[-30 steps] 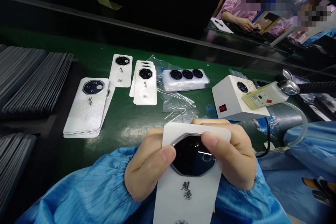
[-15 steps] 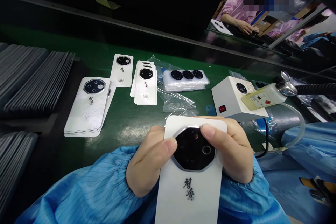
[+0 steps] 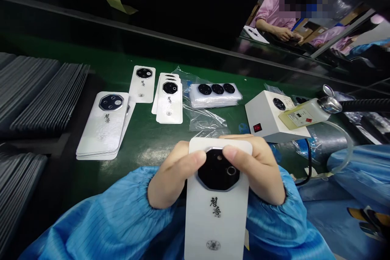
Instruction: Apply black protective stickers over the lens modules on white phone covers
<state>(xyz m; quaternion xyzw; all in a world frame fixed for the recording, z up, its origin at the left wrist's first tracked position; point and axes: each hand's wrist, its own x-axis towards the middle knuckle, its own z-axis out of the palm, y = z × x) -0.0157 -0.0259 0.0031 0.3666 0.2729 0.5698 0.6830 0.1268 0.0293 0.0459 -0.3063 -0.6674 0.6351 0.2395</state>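
Between my two hands, close to me, is a white phone back cover [image 3: 217,219] with dark lettering and a round emblem. A black octagonal camera lens cover [image 3: 217,174] with a silver rim sits near its top. My left hand [image 3: 175,174] grips the cover's left side, thumb on the upper left of the rim. On the other side, my right hand [image 3: 258,166] is closed round the edge, thumb pressing the upper right of the rim. The other fingers are hidden behind the cover.
Similar white covers lie in stacks to the left [image 3: 102,130] and centre [image 3: 169,105]. Black lens covers lie on clear plastic sheets [image 3: 215,99]. Right of these stand a white box [image 3: 258,113] and a tilted bottle [image 3: 303,113]. Dark racks [image 3: 45,97] fill the left; a co-worker [image 3: 274,12] sits beyond.
The held cover has shifted slightly left and tilted, so its lower emblem now shows. My right thumb has slid left along the rim; the left thumb rests higher on it.
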